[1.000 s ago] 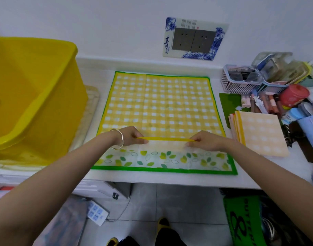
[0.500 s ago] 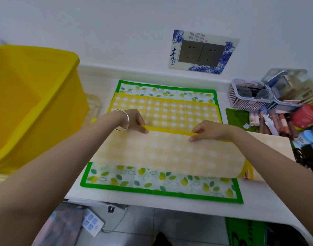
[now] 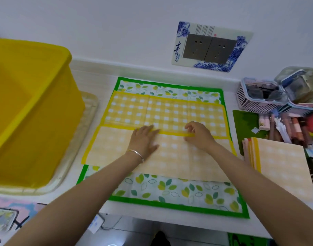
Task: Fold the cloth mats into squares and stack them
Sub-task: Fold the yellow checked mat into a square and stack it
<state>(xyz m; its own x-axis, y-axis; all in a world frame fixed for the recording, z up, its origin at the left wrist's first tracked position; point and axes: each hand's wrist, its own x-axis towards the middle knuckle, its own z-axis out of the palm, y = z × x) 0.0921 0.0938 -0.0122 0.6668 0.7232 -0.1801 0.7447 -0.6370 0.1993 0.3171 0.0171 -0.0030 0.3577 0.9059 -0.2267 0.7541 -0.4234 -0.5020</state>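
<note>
Mat of yellow-and-white checked cloth with a yellow hem (image 3: 170, 114), spread at the middle of the white counter (image 3: 99, 80) on top of a larger leaf-print mat with a green border (image 3: 178, 192). Near half turned up over the far half, pale underside uppermost, with the hem of that flap running left to right across the middle.

Left hand (image 3: 145, 139) flat on the pale flap, grip spread, straight fingers pressing down with their tips at the hem (thin silver bangle (image 3: 136, 154) on the wrist). Right hand (image 3: 199, 135) just beside it to the right, grip curled, pinching the hem between thumb and fingertips.

Right of both mats, a stack of folded pale yellow squares (image 3: 280, 157) lying flat on the counter. Beyond it at far right, a white slotted basket (image 3: 255, 102) among crowded small tubes and bottles. At left, a large yellow plastic tub (image 3: 28, 112) standing in a clear tray (image 3: 88, 121). On the far wall, a grey twin socket in a blue-and-white plate (image 3: 210, 47).
</note>
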